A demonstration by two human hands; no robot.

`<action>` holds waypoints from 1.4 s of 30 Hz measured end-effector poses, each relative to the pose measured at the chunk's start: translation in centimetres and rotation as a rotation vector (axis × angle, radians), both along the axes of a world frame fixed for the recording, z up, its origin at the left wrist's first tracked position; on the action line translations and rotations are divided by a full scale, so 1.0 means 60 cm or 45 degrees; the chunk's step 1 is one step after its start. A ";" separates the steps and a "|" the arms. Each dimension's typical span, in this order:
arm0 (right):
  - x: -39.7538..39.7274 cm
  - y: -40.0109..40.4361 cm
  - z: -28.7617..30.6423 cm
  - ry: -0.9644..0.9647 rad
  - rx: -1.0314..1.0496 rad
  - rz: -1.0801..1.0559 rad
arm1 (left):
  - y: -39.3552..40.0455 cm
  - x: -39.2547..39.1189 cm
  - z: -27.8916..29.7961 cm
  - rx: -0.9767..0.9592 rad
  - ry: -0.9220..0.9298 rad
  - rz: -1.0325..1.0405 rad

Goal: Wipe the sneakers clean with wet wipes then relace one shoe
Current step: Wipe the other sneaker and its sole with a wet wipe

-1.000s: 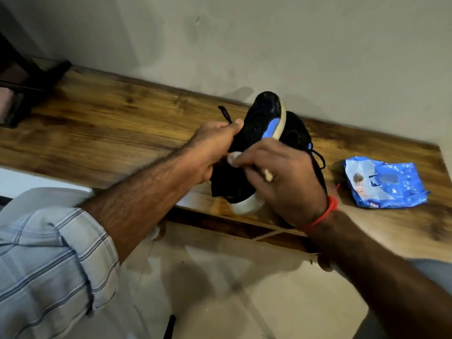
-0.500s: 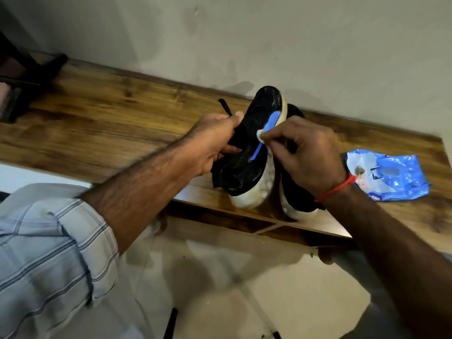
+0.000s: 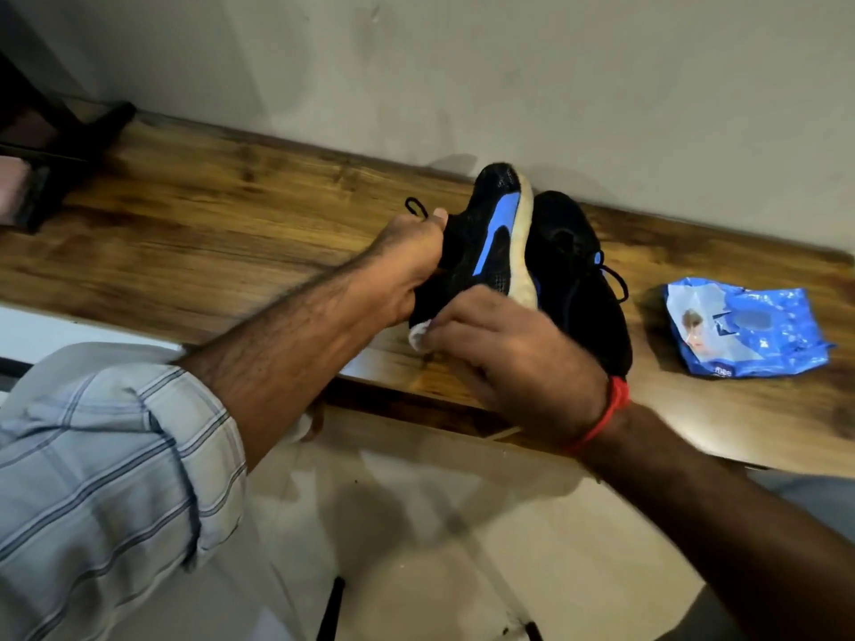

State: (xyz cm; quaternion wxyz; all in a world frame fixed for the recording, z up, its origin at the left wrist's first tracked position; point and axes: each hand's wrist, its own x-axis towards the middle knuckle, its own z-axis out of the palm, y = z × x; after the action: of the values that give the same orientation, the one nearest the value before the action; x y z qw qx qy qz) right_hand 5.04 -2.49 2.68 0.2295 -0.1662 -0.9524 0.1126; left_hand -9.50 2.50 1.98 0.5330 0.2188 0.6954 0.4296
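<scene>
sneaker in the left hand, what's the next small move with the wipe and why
Probably sweep the wipe up along the white sole edge toward the toe. The left hand holds the tilted sneaker with that edge exposed and looking yellowed, and the right hand pinches the wipe low at the heel end, so the upper stretch seems unwiped.

We look down on a long wooden shelf point(image 3: 194, 233) set flush against a plain grey plastered wall point(image 3: 509, 76), its grain dark brown with a glossy sheen. At the far left stands a dark stand point(image 3: 60, 155). Below us runs a pale tiled floor point(image 3: 439, 525), crossed by soft shadows under even indoor light.
</scene>
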 end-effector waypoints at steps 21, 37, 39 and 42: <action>0.027 0.046 0.012 0.087 0.087 -0.283 | -0.002 -0.001 0.009 -0.051 -0.242 0.127; 0.037 0.048 0.013 0.107 -0.068 -0.284 | -0.014 0.004 0.009 -0.014 -0.174 -0.003; 0.057 0.081 0.022 0.172 -0.120 -0.422 | -0.018 0.002 0.017 0.016 -0.237 -0.021; 0.066 0.077 0.024 0.182 -0.174 -0.438 | -0.019 0.000 0.028 0.067 -0.157 -0.121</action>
State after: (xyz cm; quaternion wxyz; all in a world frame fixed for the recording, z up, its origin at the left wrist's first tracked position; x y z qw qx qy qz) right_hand 8.97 2.15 4.13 0.3005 -0.3333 -0.8814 0.1474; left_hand -9.50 1.34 3.64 0.5885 0.2387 0.6386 0.4346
